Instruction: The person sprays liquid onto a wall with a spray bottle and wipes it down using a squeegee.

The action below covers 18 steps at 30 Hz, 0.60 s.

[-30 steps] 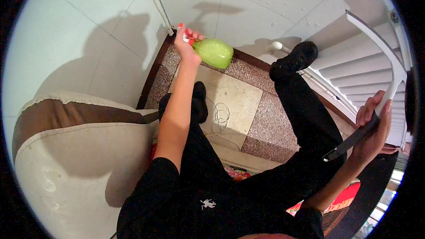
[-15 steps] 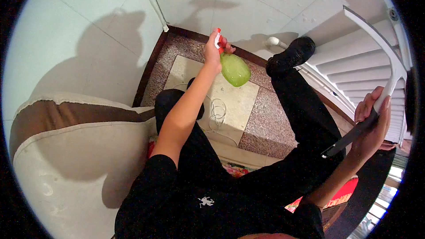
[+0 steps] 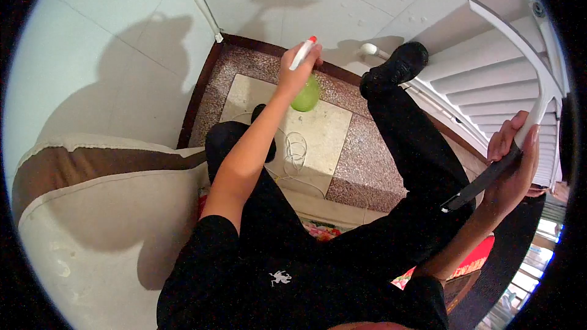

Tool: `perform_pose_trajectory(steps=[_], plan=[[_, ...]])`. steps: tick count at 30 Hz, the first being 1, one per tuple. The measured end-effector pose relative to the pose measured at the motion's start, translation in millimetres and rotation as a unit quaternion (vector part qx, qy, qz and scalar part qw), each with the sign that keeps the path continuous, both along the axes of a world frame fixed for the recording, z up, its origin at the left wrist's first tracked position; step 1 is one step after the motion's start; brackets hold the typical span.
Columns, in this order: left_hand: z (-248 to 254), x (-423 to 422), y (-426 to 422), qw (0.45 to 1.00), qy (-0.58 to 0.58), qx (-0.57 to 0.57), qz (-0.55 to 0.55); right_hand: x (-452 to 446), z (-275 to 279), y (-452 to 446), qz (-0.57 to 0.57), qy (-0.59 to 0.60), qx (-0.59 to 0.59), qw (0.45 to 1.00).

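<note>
My left hand (image 3: 292, 76) stretches out ahead of me, its fingers wrapped round the white-and-red trigger head of a spray bottle. The green body of the spray bottle (image 3: 307, 95) hangs below, partly hidden behind the hand and wrist. On the right, my right hand (image 3: 520, 168) grips a squeegee (image 3: 537, 109) with a dark handle and a long, curved white head. The squeegee's head points up and away, in front of the white radiator (image 3: 489, 76).
Pale walls (image 3: 342, 0) meet in a corner ahead. A white pipe (image 3: 373, 50) runs beside the radiator. A looped cable (image 3: 296, 153) lies on the tiled floor. A covered seat or cushion (image 3: 110, 220) bulges at the left. My black shoe (image 3: 406, 64) rests near the pipe.
My left hand has turned the spray bottle, so its body now sits more behind the wrist. My right hand keeps hold of the squeegee. The view has shifted slightly.
</note>
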<state>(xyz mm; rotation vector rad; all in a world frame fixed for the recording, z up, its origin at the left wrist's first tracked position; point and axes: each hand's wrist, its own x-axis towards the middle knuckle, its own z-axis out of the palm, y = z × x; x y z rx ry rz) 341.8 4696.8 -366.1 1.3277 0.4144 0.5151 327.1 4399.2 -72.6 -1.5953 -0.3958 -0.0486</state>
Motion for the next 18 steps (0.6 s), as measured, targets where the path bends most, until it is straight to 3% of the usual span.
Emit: perform_pose_trajectory(steps=[1,2,4,7,10,11,18], plan=[[-1.5,-2.5,0.7,0.992,0.001,0.128,-0.020,-0.9,0.5,-0.1,-0.004,0.002,-0.003,1.000],[-0.6,-3.5,-1.1,0.992,0.001,0.127,-0.021,-0.7,0.4,-0.8,-0.006,0.001,-0.004,1.000],[1.2,-3.0,-4.8,0.969,0.008,0.242,0.047,1.4,-1.1,-2.9,0.000,-0.007,-0.007,1.000],[-7.9,5.3,-5.6,0.975,-0.053,0.194,0.089,1.8,-1.1,-3.0,0.012,-0.004,-0.004,1.000],[-0.1,0.4,-2.5,0.987,-0.023,0.141,0.072,0.0,-1.5,0.0,-0.007,-0.015,-0.011,1.000],[-2.1,0.3,0.2,0.975,-0.006,0.201,0.098,0.7,-1.4,-0.6,-0.007,-0.014,-0.011,1.000],[-1.4,6.5,11.6,0.967,-0.027,0.202,0.150,-0.4,-1.5,1.6,-0.012,-0.025,-0.021,0.999]])
